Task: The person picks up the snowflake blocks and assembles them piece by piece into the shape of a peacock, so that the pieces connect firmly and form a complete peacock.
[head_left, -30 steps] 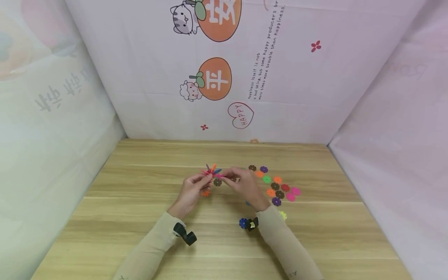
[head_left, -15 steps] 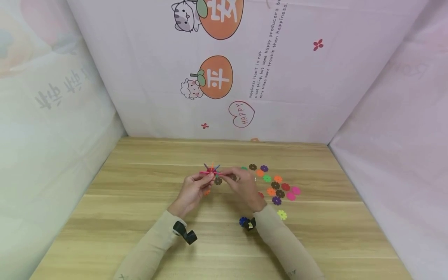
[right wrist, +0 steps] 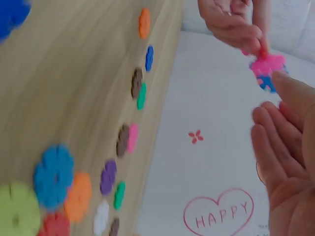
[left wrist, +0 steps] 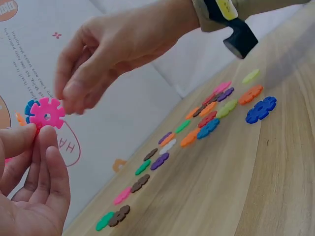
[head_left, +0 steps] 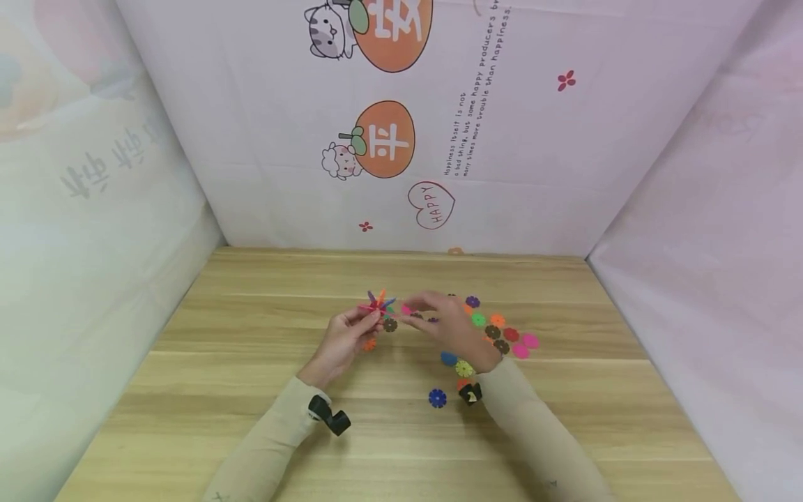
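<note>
My left hand (head_left: 341,343) pinches a cluster of interlocked flower-shaped plastic discs (head_left: 379,305) between thumb and fingers, raised over the table. Purple, orange, blue and pink discs fan out from its red middle. In the left wrist view a pink notched disc (left wrist: 55,111) faces the camera, with a blue disc (left wrist: 29,109) behind it. Just right of the cluster is my right hand (head_left: 453,326), blurred and empty. Its thumb and fingers stand apart in the right wrist view, the thumb tip overlapping the edge of the cluster there.
Loose discs in many colours lie flat on the wooden table (head_left: 251,390), mostly right of and beneath my right hand. A dark blue disc (head_left: 437,398) is nearest me. An orange disc (head_left: 369,344) and a brown disc (head_left: 390,325) lie by my left hand. White printed cloth (head_left: 502,209) walls three sides.
My right hand, earlier pinching a pink disc at the cluster's right side, has loosened its fingers and drawn slightly right. My left hand stays in place, still holding the cluster.
</note>
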